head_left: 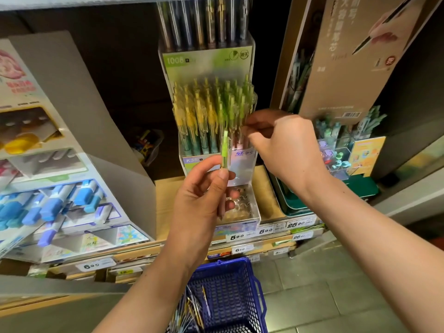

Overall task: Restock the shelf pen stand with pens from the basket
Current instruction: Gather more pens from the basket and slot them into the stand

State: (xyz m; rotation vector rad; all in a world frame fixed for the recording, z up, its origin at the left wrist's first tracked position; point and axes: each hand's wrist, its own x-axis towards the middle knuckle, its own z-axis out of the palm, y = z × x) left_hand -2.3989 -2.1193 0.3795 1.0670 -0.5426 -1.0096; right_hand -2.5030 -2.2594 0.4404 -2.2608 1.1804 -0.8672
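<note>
Green-capped pen [225, 150], blue mesh basket [230, 292], yellow-and-green stand pens [211, 111].

Head camera looks forward and down, close to the shelf [276, 186]

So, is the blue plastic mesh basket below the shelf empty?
No, a loose bundle of thin pens lies inside the blue plastic mesh basket, against its left side.

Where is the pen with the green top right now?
Head view, centre: the left hand pinches the green-topped pen upright in front of the clear pen stand, just left of the right hand.
</note>
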